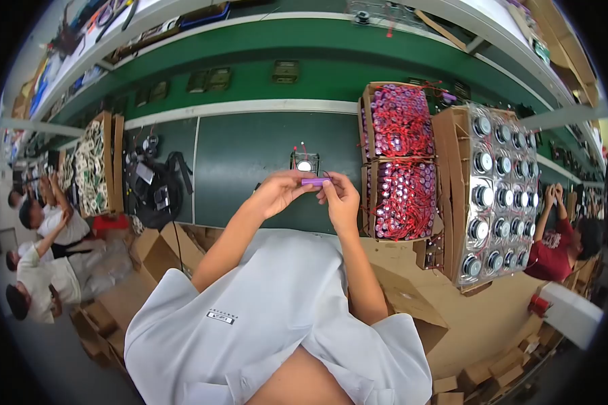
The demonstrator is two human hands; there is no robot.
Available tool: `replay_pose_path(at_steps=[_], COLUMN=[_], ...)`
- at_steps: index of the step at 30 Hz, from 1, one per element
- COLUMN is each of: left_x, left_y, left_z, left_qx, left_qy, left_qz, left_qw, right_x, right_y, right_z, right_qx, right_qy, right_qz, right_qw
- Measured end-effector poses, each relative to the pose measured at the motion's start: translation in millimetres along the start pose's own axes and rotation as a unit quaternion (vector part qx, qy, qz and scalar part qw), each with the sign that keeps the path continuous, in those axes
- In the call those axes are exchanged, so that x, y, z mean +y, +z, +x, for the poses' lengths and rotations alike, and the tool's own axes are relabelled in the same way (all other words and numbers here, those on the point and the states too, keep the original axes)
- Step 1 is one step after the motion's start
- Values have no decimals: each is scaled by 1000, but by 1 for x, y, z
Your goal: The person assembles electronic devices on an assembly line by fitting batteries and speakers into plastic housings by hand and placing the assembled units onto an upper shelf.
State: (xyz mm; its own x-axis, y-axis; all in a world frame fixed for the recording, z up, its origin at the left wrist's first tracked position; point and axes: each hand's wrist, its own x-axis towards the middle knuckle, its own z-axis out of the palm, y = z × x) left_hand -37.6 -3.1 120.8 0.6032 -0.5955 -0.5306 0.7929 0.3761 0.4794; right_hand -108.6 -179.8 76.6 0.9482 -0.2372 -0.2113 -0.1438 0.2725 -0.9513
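Observation:
A purple cylindrical battery [313, 182] lies sideways between my two hands above the workbench. My left hand [278, 192] pinches its left end, with the fingers curled behind it. At the other end, my right hand [341, 198] is closed on it with thumb and fingers. Just beyond my fingers sits a small clear case [315, 160] with a round speaker [304, 166] inside and thin red wires rising from it. A small dark item [257, 186] is partly hidden by my left hand.
To the right stand cardboard boxes of purple batteries with red wires [404, 199], then a plastic tray of speakers [481, 196]. A black bag [159, 192] and a box of circuit boards [93, 165] are at left. Co-workers [44, 270] are on both sides.

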Motion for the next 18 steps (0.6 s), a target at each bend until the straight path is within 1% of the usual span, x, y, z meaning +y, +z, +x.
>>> replay_pose_path(at_steps=[2,4,5,6,7,8,9,10,11,12,14,15,16,18], left_x=[-24,-51,-61,-63,-67,-69,-68,-66,-64,-64,-56,-51,-53,-56], left_y=[-20,-43,-55,-57,-59,-61,-63,-68,-73,-75,-74,-74,-79,-89], left_z=[-7,-6,-3,-3,-3,2,9,18,28,40,59,68,78,88], left_qx=[57,126,157,188,216,253,250,247,243,267,305,323,362,386], left_qy=[36,69,75,79,81,113,132,151,170,179,167,161,176,211], left_qz=[87,177,175,175,175,171,182,194,207,211,243,258,315,422], left_qw=[994,974,969,963,957,946,942,937,932,923,906,896,860,793], right_x=[4,21,31,40,47,54,61,77,91,97,96,95,97,102], right_y=[9,12,12,17,16,14,12,11,8,10,16,18,19,18], right_z=[-4,-9,-10,-10,-8,-3,4,13,25,36,55,63,71,78], right_qx=[11,-17,-31,-16,-1,14,29,59,69,79,107,116,125,139], right_qy=[50,120,154,152,154,155,154,82,61,40,7,19,31,59], right_qz=[10,-14,-26,-2,-42,-82,-122,-146,-156,-166,-189,-193,-197,-215], right_qw=[999,992,987,988,987,984,980,984,983,982,976,974,972,965])
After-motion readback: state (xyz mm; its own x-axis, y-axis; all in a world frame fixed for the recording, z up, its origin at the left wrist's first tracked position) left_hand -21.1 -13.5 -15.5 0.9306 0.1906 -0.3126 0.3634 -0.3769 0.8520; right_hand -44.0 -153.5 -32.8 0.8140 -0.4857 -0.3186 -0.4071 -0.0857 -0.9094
